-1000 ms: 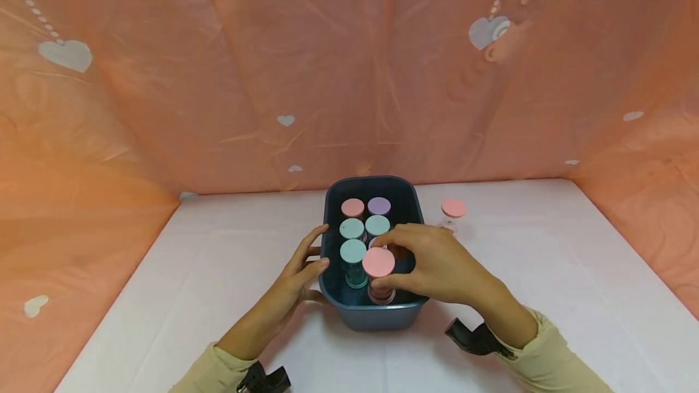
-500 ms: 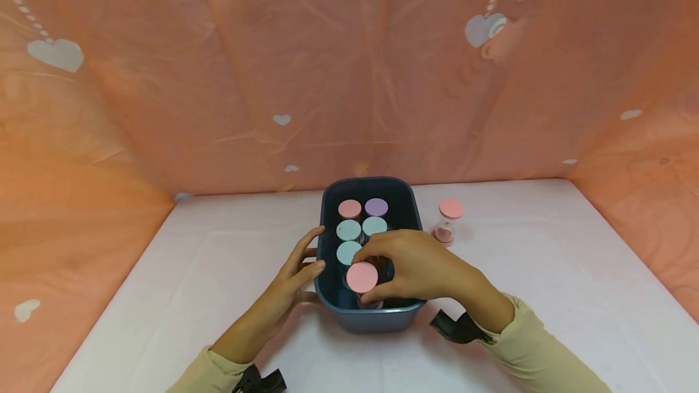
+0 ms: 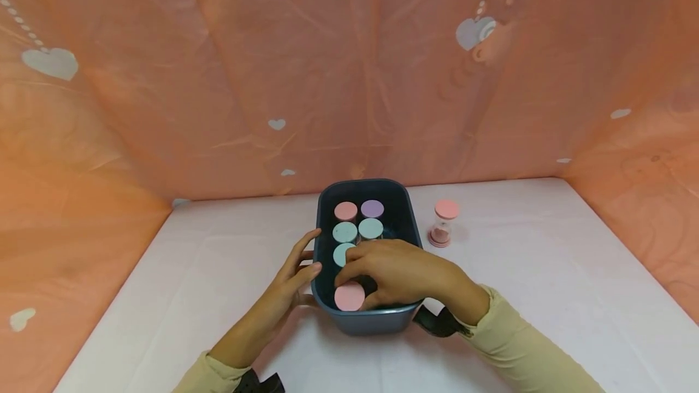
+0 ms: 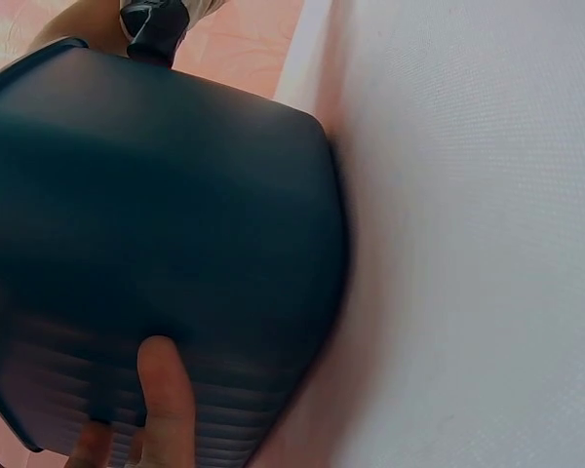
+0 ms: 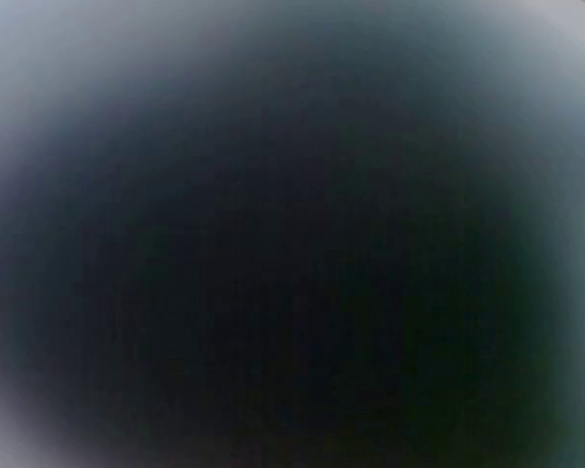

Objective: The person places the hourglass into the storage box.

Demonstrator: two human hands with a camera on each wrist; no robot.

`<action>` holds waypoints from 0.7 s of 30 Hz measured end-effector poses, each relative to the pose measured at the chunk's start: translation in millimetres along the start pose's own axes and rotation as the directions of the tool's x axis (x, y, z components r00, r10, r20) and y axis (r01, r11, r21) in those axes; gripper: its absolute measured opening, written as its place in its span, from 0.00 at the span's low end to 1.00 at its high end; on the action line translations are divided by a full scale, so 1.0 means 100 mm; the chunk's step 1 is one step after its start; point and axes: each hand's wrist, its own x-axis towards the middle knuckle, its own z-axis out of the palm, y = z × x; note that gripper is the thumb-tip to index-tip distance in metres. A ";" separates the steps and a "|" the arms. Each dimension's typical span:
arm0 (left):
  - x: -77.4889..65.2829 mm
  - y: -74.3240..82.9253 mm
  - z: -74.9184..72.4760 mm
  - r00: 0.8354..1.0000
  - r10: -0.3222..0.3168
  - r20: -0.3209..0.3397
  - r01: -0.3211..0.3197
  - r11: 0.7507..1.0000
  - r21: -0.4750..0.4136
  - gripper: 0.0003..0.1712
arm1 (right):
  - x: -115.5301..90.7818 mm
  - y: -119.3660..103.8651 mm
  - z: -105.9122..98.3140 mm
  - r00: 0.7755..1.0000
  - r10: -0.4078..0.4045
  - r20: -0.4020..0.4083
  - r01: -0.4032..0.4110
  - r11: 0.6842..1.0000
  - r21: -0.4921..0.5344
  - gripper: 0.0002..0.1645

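In the head view a dark blue-grey plastic bin (image 3: 377, 322) holds several sand timers standing upright. My right hand (image 3: 406, 275) reaches inside at the front and pinches a pink-capped sand timer (image 3: 349, 297) between thumb and fingers; its lower part is hidden. My left hand (image 3: 278, 299) rests against the bin's left side with its fingers fairly straight. From the left wrist, that hand's fingers (image 4: 166, 400) touch the ribbed outer wall of the bin (image 4: 166, 214). Dark blur fills the right wrist view.
Behind the held timer stand mint-capped timers (image 3: 345, 232), a pink-capped one (image 3: 346, 211) and a purple-capped one (image 3: 372, 208). Another pink sand timer (image 3: 442, 226) is upright on the white tabletop (image 3: 519, 259), right of the bin. An orange curtain (image 3: 327, 77) hangs at the back.
My right hand has moved the pink-capped timer left and toward the bin's front wall, and lower into the bin. My left hand stays against the bin's side.
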 end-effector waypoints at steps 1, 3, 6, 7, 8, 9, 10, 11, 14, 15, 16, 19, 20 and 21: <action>0.00 0.00 0.00 1.000 0.001 -0.001 -0.001 1.000 0.000 0.31 | 0.00 0.00 0.00 1.000 -0.003 0.000 0.003 1.000 -0.004 0.20; 0.00 0.00 0.00 1.000 0.002 -0.005 -0.002 1.000 0.000 0.31 | 0.00 0.00 -0.01 1.000 -0.002 -0.003 0.002 1.000 -0.009 0.21; 0.00 0.01 0.01 1.000 0.003 -0.007 -0.003 1.000 -0.004 0.31 | 0.00 -0.01 -0.01 1.000 0.020 -0.006 -0.020 1.000 -0.023 0.25; 0.00 0.01 0.01 1.000 0.004 -0.009 -0.004 1.000 -0.005 0.31 | 0.00 -0.01 -0.01 1.000 0.029 -0.007 -0.029 0.999 -0.027 0.25; 0.00 0.01 0.01 1.000 0.003 -0.010 -0.003 1.000 -0.006 0.31 | 0.00 -0.01 -0.01 0.999 0.039 -0.010 -0.039 0.999 -0.031 0.26; 0.00 0.02 0.01 1.000 0.003 -0.010 -0.003 1.000 -0.008 0.31 | 0.00 -0.01 -0.02 0.999 0.048 -0.013 -0.048 0.998 -0.034 0.27; 0.00 0.02 0.01 1.000 0.002 -0.009 -0.003 1.000 -0.009 0.31 | 0.00 -0.02 -0.02 0.998 0.055 -0.017 -0.056 0.998 -0.037 0.27; 0.00 0.03 0.01 1.000 0.001 -0.008 -0.001 1.000 -0.010 0.31 | 0.00 -0.02 -0.02 0.998 0.061 -0.023 -0.062 0.997 -0.042 0.27; 0.00 0.02 0.01 1.000 0.004 -0.001 -0.004 1.000 -0.011 0.31 | -0.01 -0.03 0.00 0.996 0.078 -0.042 -0.081 0.995 -0.055 0.27; -0.01 0.02 0.01 1.000 0.006 -0.001 -0.006 1.000 -0.012 0.31 | -0.01 -0.03 0.00 0.995 0.084 -0.049 -0.087 0.994 -0.059 0.27; -0.01 0.01 0.01 1.000 0.008 -0.002 -0.008 1.000 -0.012 0.31 | -0.01 -0.03 0.01 0.994 0.092 -0.056 -0.095 0.994 -0.061 0.27; 0.00 0.00 0.01 1.000 0.015 -0.006 -0.015 1.000 -0.009 0.31 | -0.02 -0.03 0.03 0.990 0.124 -0.068 -0.127 0.990 -0.054 0.27; 0.00 0.00 0.02 1.000 0.018 -0.005 -0.018 1.000 -0.008 0.31 | -0.02 -0.03 0.04 0.988 0.134 -0.072 -0.138 0.989 -0.052 0.27; 0.01 -0.01 0.02 1.000 0.021 -0.005 -0.021 1.000 -0.007 0.31 | -0.02 -0.03 0.04 0.987 0.144 -0.074 -0.148 0.988 -0.049 0.27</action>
